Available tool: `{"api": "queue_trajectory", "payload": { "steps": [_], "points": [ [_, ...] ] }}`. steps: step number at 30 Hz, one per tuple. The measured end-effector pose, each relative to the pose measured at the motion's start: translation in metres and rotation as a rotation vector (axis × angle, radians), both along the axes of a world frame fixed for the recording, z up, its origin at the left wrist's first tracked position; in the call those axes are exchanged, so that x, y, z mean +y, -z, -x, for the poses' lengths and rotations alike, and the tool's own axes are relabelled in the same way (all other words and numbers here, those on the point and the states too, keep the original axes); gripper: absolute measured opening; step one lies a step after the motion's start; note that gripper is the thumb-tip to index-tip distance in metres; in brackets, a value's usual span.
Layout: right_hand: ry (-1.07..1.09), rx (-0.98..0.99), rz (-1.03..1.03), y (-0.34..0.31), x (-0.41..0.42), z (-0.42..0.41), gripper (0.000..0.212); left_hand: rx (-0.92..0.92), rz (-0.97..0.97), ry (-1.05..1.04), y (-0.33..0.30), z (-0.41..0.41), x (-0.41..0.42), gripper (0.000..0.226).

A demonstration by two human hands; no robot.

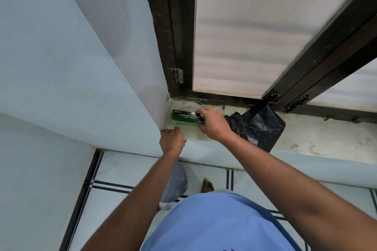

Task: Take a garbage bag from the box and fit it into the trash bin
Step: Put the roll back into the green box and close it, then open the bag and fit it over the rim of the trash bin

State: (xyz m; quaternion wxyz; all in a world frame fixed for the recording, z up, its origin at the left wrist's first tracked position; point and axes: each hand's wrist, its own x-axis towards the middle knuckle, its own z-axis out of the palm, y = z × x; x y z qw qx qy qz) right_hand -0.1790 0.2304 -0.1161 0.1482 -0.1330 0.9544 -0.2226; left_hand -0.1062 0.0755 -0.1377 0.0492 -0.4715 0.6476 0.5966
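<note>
**Box gripped on the sill; no bag drawn yet**

The green garbage bag box (184, 117) lies flat on the window sill (326, 138), in the corner where the wall meets the dark window frame (179, 36). The right hand (214, 126) clamps its near end, thumb and fingers curled over it. The left hand (172, 138) rests at the sill's front edge just below the box, fingers loosely curled, holding nothing visible. A crumpled black plastic bag (263, 126) lies on the sill just right of the box, touching the right hand's far side.

Judgement: the step in hand is securing the box; no fresh bag is out. Next, the box must be opened and one bag pulled free, likely by the left hand.

Clearance: wall and frame hem the box on two sides; open room lies only toward the person. The trash bin (175, 185) stands on the floor below the box, partly hidden by the left forearm.
</note>
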Motion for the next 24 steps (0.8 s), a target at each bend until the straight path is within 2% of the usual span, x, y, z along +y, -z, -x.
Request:
{"api": "queue_trajectory", "payload": {
  "steps": [4,8,10,13,15,18,20,23,24],
  "points": [
    [0.001,0.003,0.049,-0.001,-0.026,-0.004,0.063,0.038,-0.116,0.188,-0.003,-0.019,-0.011,0.021],
    [0.124,0.081,0.046,-0.001,-0.028,-0.019,0.065,0.102,-0.093,0.335,-0.013,-0.025,-0.020,0.018],
    [0.218,0.135,0.188,0.002,-0.024,-0.031,0.051,0.162,-0.067,0.384,-0.019,-0.021,-0.019,0.016],
    [0.385,0.097,0.471,-0.001,-0.017,-0.047,0.021,0.232,-0.038,0.445,-0.026,-0.010,-0.012,0.011],
    [0.520,0.073,0.548,-0.005,-0.005,-0.060,0.013,0.229,-0.032,0.497,-0.029,-0.002,0.000,0.009],
    [0.614,0.083,0.504,-0.003,0.023,-0.082,0.015,0.223,0.032,0.624,-0.029,0.005,0.023,0.010],
    [0.642,0.124,0.405,0.002,0.046,-0.098,0.016,0.247,0.134,0.778,-0.026,0.006,0.041,0.012],
    [0.693,0.163,0.230,0.013,0.082,-0.113,0.024,0.374,0.440,1.123,-0.024,0.013,0.070,0.011],
    [0.700,0.137,0.195,0.016,0.093,-0.117,0.033,0.415,0.550,1.253,-0.022,0.018,0.080,0.023]
  ]
}}
